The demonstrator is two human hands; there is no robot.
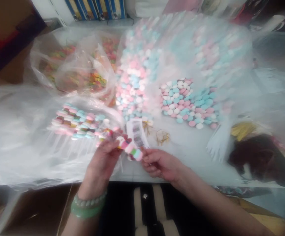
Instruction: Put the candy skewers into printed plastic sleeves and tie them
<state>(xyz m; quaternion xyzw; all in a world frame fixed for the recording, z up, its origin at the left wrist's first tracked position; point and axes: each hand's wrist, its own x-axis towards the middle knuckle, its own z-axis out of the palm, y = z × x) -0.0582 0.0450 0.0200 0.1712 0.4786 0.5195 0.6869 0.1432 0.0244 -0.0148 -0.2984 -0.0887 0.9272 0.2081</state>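
Observation:
My left hand (103,160) and my right hand (158,164) meet near the table's front edge, both closed on a candy stick (130,149) strung with pink, white, green and blue pieces. A barcoded label strip (138,133) stands up just behind the stick. A green bead bracelet sits on my left wrist. A row of finished candy sticks (77,124) lies on clear plastic to the left of my hands.
Big clear bags of pink, blue and white candies (186,103) fill the table's back. A bag of multicoloured candies (93,77) lies at the back left. Gold twist ties (162,137) lie behind my right hand. A dark furry shape (258,157) is at the right.

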